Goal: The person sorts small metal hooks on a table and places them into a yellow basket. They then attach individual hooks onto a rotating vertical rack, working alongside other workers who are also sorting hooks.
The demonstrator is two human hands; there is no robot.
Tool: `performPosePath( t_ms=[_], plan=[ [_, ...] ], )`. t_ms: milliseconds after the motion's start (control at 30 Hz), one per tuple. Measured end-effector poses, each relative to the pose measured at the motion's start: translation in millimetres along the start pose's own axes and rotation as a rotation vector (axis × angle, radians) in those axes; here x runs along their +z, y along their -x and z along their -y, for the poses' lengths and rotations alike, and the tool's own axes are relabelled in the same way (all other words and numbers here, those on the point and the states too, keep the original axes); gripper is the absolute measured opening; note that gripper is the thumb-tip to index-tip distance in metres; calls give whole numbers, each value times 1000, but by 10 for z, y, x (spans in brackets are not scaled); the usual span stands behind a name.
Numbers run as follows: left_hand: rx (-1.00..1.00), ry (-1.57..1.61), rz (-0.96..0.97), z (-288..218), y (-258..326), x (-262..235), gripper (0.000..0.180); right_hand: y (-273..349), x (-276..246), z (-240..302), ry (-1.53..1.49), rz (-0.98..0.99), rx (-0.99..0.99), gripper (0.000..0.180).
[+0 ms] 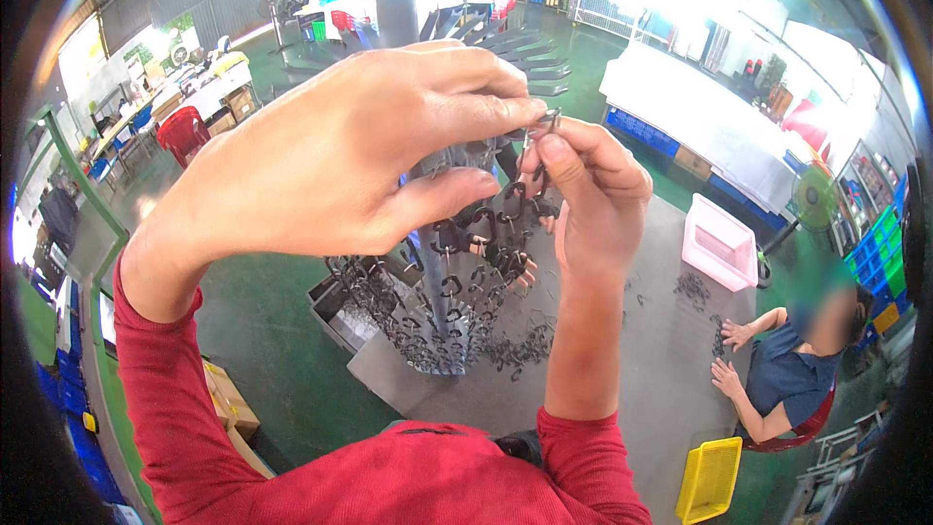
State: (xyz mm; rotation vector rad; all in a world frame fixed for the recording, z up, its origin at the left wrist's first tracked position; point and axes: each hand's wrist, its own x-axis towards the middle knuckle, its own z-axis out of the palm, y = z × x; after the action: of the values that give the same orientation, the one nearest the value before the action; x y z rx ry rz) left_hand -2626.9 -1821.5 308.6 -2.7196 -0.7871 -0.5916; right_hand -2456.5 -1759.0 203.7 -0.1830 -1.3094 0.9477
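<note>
Fingers (581, 140) of right hand (604, 190) pinch small dark clip (552, 121), upper centre; left hand (374, 126) meets it, grip unclear, presumably steadying. Black C-shaped pieces (450, 280) hang spaced mid-frame, likely preventing tangles.

Grey table (671, 360); black pieces (520, 345), pink basket (715, 271) atop

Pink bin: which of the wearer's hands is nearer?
Right. The right hand is raised to the left of the pink bin, apart from it; the left hand is farther left, its fingertips close to the right hand's.
</note>
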Motion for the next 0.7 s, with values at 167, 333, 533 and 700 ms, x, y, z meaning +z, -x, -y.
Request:
performPosePath(
  t_ms=[167, 333, 533, 700],
  plan=[
    [-8, -91, -11, 57, -10, 66, 52, 28, -323, 43, 108, -212, -29, 12],
    [-59, -96, -18, 124, 15, 79, 53, 45, -1001, 149, 625, -484, 18, 16],
    [-58, -183, -186, 153, -4, 162, 53, 119, -1139, -10, 1418, -235, -1, 22],
    [-105, -149, -100, 102, 13, 54, 49, -58, -115, 99, 425, 50, 146, 21]
  ],
)
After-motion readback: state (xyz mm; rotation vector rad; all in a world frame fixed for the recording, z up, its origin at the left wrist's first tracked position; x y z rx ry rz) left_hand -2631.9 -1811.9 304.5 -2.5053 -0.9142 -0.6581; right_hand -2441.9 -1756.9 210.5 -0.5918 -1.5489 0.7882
